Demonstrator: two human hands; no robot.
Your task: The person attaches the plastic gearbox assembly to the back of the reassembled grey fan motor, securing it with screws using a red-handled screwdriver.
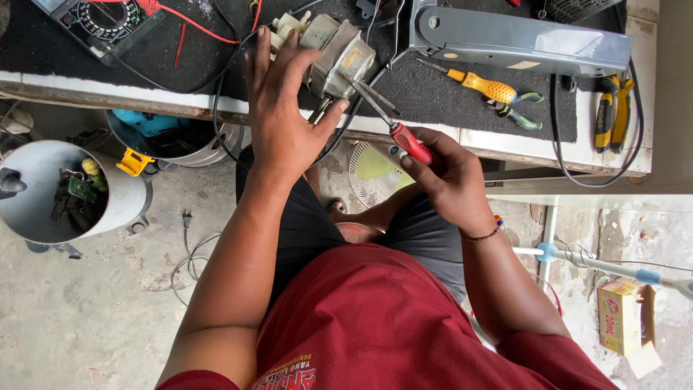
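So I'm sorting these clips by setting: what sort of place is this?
Probably a small appliance repair bench: a multimeter and yellow-handled pliers lie on the workbench, and a small motor is being worked on.
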